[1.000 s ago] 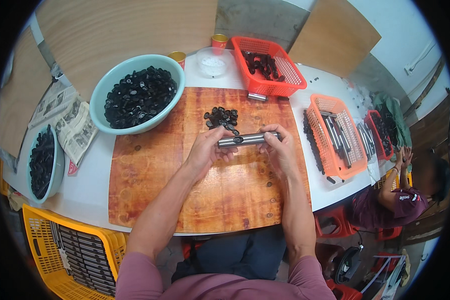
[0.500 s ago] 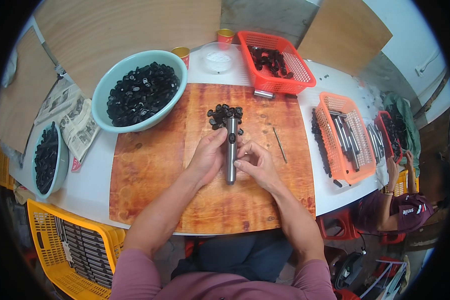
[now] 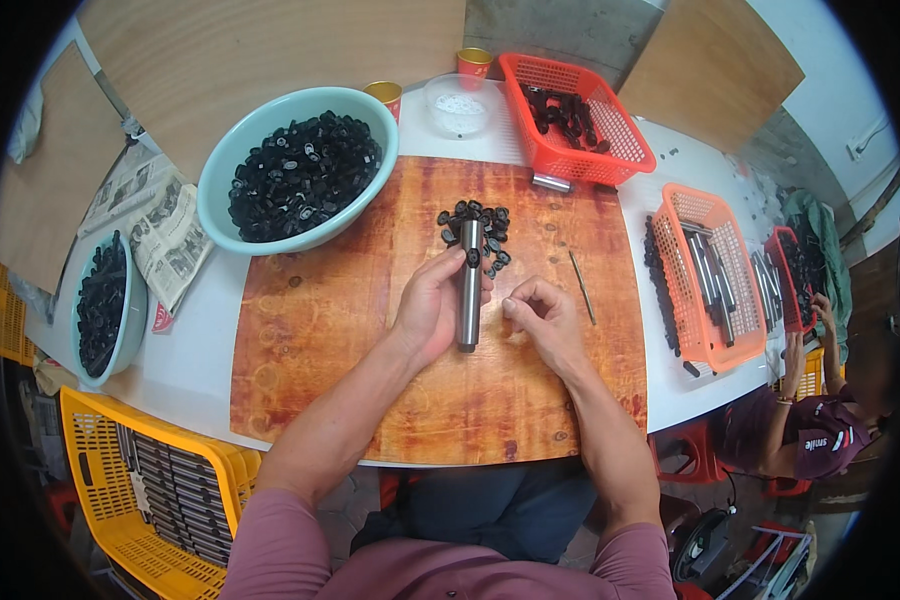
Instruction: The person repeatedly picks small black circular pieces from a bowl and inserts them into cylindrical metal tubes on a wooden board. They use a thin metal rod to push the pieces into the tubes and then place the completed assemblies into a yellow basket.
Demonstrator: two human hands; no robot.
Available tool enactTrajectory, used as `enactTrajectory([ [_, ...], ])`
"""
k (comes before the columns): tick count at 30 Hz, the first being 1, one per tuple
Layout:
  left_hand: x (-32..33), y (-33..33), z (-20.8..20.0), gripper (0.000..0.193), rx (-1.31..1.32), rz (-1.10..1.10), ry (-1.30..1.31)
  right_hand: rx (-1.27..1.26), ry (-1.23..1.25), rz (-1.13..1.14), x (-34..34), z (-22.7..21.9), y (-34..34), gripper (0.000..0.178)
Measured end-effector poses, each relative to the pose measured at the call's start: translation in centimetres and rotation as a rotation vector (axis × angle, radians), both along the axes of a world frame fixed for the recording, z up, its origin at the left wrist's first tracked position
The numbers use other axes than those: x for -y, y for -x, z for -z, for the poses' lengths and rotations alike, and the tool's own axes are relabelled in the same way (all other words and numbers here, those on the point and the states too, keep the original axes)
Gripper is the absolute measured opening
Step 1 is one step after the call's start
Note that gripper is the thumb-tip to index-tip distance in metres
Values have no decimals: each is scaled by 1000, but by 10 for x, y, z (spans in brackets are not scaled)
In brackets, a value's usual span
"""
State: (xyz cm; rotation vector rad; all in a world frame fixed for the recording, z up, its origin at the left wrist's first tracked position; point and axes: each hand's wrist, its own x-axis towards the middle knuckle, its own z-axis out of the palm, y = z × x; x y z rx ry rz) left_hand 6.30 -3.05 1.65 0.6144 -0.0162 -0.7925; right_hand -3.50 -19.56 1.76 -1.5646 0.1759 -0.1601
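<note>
My left hand (image 3: 430, 305) grips a grey metal cylinder (image 3: 469, 290), held upright with its base on the wooden board (image 3: 370, 340). A small black part sits near the cylinder's top. My right hand (image 3: 540, 318) rests just to the right of the cylinder, fingers curled, not touching it; whether it pinches a small piece I cannot tell. A small heap of black parts (image 3: 475, 228) lies on the board just beyond the cylinder. A thin metal rod (image 3: 582, 287) lies on the board to the right of my right hand.
A teal bowl of black parts (image 3: 295, 170) sits far left, a smaller bowl (image 3: 105, 305) at the left edge. Red basket (image 3: 570, 115) at the back, orange baskets (image 3: 705, 275) of metal pieces at right. Yellow crate (image 3: 150, 490) lower left. Another person (image 3: 810, 430) sits at right.
The cylinder went from lying crosswise between both hands to standing upright in my left hand. My right hand has let go and drawn slightly right. The thin rod now lies on the board.
</note>
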Motion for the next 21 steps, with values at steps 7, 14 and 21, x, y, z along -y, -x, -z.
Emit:
enactTrajectory([
  [7, 0, 2, -1, 32, 24, 3, 46, -7, 5, -21, 1, 0, 0, 14],
  [14, 2, 6, -7, 32, 86, 69, 147, -1, -42, -25, 0, -3, 0, 14],
  [21, 3, 6, -5, 32, 60, 66, 124, 3, 4, -29, 3, -1, 0, 13],
])
